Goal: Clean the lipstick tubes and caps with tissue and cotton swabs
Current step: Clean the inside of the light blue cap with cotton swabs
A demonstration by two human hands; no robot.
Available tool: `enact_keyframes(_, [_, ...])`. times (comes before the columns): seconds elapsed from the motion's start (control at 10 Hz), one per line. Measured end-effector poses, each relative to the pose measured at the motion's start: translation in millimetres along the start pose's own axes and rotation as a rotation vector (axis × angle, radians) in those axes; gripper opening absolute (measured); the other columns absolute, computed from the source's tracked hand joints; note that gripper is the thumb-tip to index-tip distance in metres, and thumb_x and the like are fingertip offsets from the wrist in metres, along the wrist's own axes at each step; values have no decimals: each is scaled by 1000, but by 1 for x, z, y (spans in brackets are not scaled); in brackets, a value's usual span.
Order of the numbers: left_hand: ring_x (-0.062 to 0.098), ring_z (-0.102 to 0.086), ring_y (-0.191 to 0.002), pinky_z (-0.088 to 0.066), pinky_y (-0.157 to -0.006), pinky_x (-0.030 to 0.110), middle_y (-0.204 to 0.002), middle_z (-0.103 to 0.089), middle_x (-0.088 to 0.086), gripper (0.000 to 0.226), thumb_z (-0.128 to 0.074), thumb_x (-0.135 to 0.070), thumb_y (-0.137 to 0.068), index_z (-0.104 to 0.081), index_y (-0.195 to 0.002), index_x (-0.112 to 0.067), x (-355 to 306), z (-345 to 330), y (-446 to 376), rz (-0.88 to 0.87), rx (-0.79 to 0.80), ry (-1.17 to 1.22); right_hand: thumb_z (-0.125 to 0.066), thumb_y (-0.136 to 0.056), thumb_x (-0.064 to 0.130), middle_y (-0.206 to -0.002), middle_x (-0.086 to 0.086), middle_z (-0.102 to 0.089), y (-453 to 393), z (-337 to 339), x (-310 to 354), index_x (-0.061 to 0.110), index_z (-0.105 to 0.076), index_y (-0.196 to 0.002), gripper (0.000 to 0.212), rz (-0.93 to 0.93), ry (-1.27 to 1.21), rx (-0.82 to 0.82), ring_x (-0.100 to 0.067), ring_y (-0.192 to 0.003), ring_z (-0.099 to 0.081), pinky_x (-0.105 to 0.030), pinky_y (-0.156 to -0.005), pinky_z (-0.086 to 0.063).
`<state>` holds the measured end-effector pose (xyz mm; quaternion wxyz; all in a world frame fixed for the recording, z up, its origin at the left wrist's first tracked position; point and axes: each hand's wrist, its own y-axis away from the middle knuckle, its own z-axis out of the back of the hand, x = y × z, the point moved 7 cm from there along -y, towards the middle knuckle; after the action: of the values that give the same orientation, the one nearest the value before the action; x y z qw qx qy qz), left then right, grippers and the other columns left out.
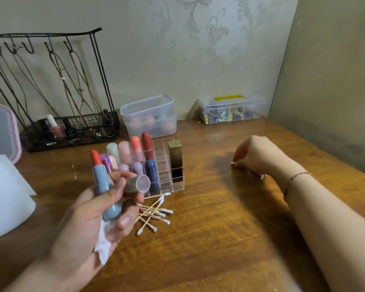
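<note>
Left hand [97, 218] crowded: fingers curled around open blue lipstick [101, 178], cap [138, 183] and tissue [103, 247]; exposed bullet risks smearing. Right hand [255, 157] fingers pinching a cotton swab [232, 163] against the tabletop [219, 239]; could snap.

dim, soft indoor light | hand shadow on table [230, 218] | wide-angle bending at edges | slight blur

So I've got the open lipstick [102, 182] upright in my left hand [93, 216], blue-grey tube, red-orange bullet showing. Its cap [137, 184] is in the same hand, lying sideways, with a crumpled tissue [103, 247] under the fingers. Cotton swabs [154, 213] lie piled on the table, just beside that hand.
</note>
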<state>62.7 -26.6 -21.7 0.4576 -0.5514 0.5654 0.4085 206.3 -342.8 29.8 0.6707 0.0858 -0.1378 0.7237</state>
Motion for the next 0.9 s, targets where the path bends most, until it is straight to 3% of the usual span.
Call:
enact_keyframes(0.1, [19,-54,-81,-45,-57,36,-121,-54,20,47,-58,-42,-94,-52,-132,-15,-1,-2,-3,48,-25,75,-64,-92,25,-95,-1,-70,3,7,17,30,-64,-85,8,98,-41,-126,-23,-85,-65,-34,-78,-54])
enact_keyframes(0.2, [16,-55,-73,-48,-55,26,-112,-55,17,46,-60,-40,-92,-55,-127,-12,0,-6,0,81,31,175,-49,-100,22,-92,2,-65,29,29,59,18,-59,-100,11,292,-297,-263,-20,-85,-60,-36,-73,-50])
enact_keyframes(0.3, [12,-49,-53,-34,-42,16,-90,-55,16,28,-60,-26,-85,-61,-109,-11,-22,-27,17,46,-26,378,-50,-100,25,-77,4,-62,75,47,108,18,-59,-94,13,512,-548,-320,-11,-67,-56,-28,-59,-44])
enact_keyframes(0.4, [11,-37,-42,-18,-40,17,-73,-54,14,29,-54,-19,-77,-59,-104,-10,-31,-38,23,52,-19,393,-54,-98,36,-64,0,-56,111,41,146,19,-59,-87,21,714,-632,-238,-11,-56,-49,-26,-50,-40])
enact_keyframes(0.5, [10,-37,-38,-16,-38,16,-65,-55,10,36,-56,-19,-74,-64,-108,-9,-34,-39,24,77,-80,406,-56,-98,33,-72,3,-57,129,29,164,22,-61,-81,21,845,-843,-109,-10,-67,-53,-26,-59,-43])
enact_keyframes(0.6, [11,-37,-40,-12,-43,18,-68,-56,11,31,-63,-22,-69,-68,-97,-9,-38,-43,27,121,-98,435,-62,-91,35,-81,2,-56,137,31,170,27,-69,-80,15,882,-1093,-99,-11,-82,-53,-18,-74,-42])
enact_keyframes(0.7, [11,-37,-41,-16,-39,17,-71,-54,11,43,-66,-22,-67,-62,-108,-8,-38,-43,28,150,-103,461,-67,-83,29,-75,-1,-67,139,34,168,17,-76,-83,15,829,-1534,26,-10,-70,-59,-16,-68,-48])
enact_keyframes(0.8, [10,-37,-40,-16,-37,17,-70,-56,10,49,-67,-21,-64,-63,-111,-8,-40,-41,29,150,-141,446,-65,-78,27,-67,-9,-66,135,32,165,17,-77,-82,16,708,-1655,23,-19,-61,-59,-22,-61,-49])
enact_keyframes(0.9, [10,-38,-38,-14,-40,18,-66,-56,10,31,-63,-21,-68,-65,-95,-6,-43,-41,30,141,-145,467,-63,-76,23,-66,-14,-68,132,27,164,16,-77,-81,16,633,-1650,18,-25,-62,-63,-26,-59,-50])
